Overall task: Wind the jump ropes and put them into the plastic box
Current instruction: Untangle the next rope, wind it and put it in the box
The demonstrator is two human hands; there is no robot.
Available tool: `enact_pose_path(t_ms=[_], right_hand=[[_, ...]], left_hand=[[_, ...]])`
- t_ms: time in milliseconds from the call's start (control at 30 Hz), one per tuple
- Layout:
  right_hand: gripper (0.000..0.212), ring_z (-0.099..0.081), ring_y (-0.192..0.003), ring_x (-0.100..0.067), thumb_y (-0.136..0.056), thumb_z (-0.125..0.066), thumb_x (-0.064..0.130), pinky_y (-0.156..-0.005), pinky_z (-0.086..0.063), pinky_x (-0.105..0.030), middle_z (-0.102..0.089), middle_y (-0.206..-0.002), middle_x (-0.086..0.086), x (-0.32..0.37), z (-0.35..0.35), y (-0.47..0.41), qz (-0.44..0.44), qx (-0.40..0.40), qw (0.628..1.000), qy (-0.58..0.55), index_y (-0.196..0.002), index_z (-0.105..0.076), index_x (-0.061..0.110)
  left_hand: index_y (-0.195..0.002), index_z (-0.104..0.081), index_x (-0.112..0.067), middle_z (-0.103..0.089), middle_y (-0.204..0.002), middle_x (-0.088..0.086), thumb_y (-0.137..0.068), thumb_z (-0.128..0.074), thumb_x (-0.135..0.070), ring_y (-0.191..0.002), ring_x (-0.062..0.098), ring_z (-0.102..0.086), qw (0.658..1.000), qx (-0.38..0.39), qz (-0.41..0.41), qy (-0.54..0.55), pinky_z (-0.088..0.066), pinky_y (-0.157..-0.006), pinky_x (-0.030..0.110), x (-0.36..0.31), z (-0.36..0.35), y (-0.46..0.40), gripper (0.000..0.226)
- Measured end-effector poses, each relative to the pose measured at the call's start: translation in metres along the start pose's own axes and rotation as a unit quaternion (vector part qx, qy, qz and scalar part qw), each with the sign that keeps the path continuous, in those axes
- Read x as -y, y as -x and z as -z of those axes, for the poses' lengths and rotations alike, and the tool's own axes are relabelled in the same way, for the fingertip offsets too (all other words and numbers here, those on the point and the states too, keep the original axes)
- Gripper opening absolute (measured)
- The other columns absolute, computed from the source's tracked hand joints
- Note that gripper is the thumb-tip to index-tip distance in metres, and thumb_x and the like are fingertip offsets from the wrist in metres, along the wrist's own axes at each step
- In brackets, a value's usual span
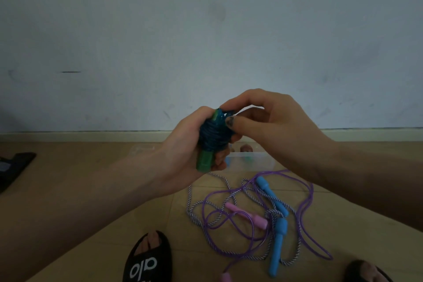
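My left hand [183, 153] grips a green-handled jump rope [207, 142] held upright, its dark blue cord wound tightly around the handles. My right hand [263, 119] pinches the cord end at the top of that bundle with thumb and fingers. Behind the hands, on the floor, stands the clear plastic box [251, 161], partly hidden. In front of it lie two loose ropes, tangled together: a purple cord with pink handles [247, 215] and a striped white cord with blue handles [278, 236].
A wooden floor meets a pale wall at a baseboard. My feet in black slippers show at the bottom, the left slipper [148, 258] and the right slipper [366, 271]. A dark object [13, 167] lies at the far left.
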State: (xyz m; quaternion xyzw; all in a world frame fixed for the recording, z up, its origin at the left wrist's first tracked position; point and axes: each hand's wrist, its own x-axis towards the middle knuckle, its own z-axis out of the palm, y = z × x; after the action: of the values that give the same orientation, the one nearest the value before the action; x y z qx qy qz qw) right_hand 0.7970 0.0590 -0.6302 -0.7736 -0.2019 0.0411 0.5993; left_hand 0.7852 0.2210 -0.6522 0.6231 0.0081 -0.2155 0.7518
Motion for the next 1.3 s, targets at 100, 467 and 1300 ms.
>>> enact_pose_path(t_ms=[100, 467, 1300], right_hand=[[0.023, -0.07, -0.073, -0.012, -0.088, -0.061, 0.003, -0.076, -0.06, -0.034, -0.069, -0.09, -0.001, 0.002, 0.0, 0.0, -0.006, -0.004, 1.0, -0.008, -0.096, -0.071, 0.021], [0.031, -0.071, -0.078, -0.009, -0.087, -0.06, 0.003, -0.079, -0.059, -0.027, -0.07, -0.083, 0.008, 0.007, 0.0, -0.004, 0.025, -0.035, 0.998, 0.054, -0.099, -0.074, 0.027], [0.022, -0.072, -0.068, -0.013, -0.084, -0.067, 0.002, -0.072, -0.061, -0.031, -0.073, -0.078, 0.001, 0.005, 0.003, -0.004, -0.018, -0.026, 0.999, 0.023, -0.102, -0.067, 0.015]], left_hand=[[-0.084, -0.053, -0.009, -0.05, -0.067, 0.002, -0.093, -0.035, -0.04, -0.064, 0.017, -0.038, 1.0, 0.009, 0.016, 0.01, -0.036, -0.065, 0.034, 0.0, 0.002, 0.0, 0.037], [-0.094, -0.055, -0.009, -0.048, -0.073, 0.006, -0.093, -0.04, -0.043, -0.067, 0.016, -0.043, 0.999, -0.001, 0.011, 0.036, -0.04, -0.071, 0.035, -0.001, 0.004, -0.002, 0.037], [-0.102, -0.05, -0.013, -0.038, -0.079, 0.007, -0.084, -0.053, -0.038, -0.068, 0.016, -0.039, 0.992, 0.036, 0.094, 0.08, -0.038, -0.068, 0.033, -0.001, 0.01, -0.001, 0.031]])
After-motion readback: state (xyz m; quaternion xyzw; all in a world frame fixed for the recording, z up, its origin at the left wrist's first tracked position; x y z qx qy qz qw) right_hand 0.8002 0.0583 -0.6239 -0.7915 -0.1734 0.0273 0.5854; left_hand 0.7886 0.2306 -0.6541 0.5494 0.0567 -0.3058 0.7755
